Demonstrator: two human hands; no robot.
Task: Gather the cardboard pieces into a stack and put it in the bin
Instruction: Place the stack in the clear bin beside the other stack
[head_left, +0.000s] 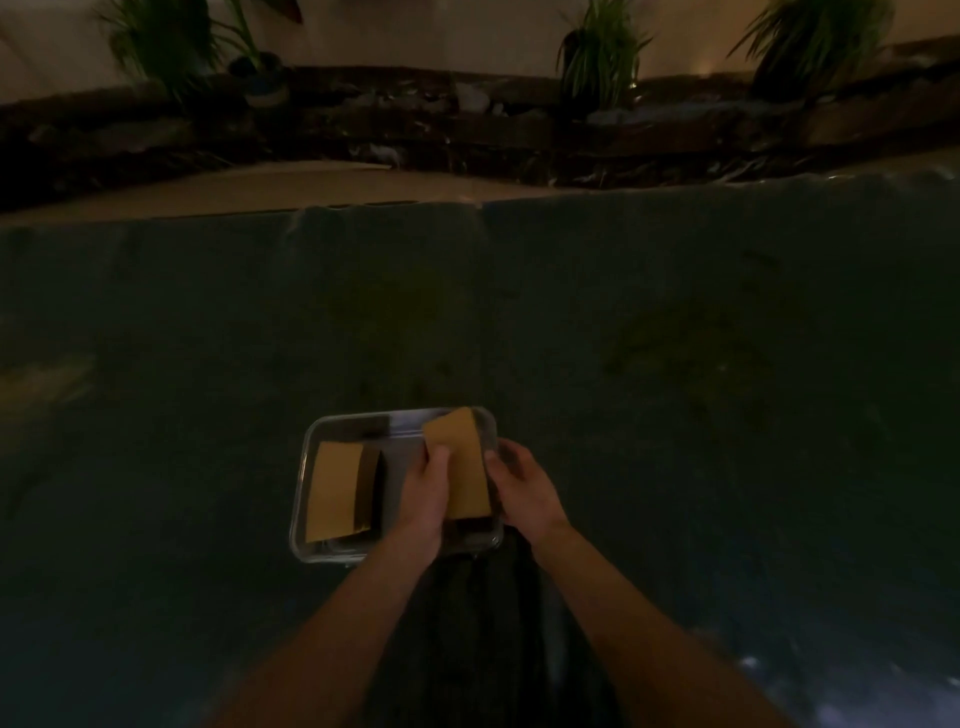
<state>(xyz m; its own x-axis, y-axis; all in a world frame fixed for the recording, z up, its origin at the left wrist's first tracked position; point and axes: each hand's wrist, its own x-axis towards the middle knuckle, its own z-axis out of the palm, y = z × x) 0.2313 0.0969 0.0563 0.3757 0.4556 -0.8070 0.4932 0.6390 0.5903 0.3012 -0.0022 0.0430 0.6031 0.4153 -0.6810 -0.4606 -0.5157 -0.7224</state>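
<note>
- Your left hand (425, 488) and right hand (522, 480) both grip a cardboard stack (460, 467), tilted over the clear bin's (306, 467) 3 o'clock side.
- Another cardboard piece (332, 491) lies inside at 9 o'clock.

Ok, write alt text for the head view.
Both hands, left and right, hold a cardboard piece over a clear bin on a dark surface. Another piece lies inside the bin. Plants stand behind.
</note>
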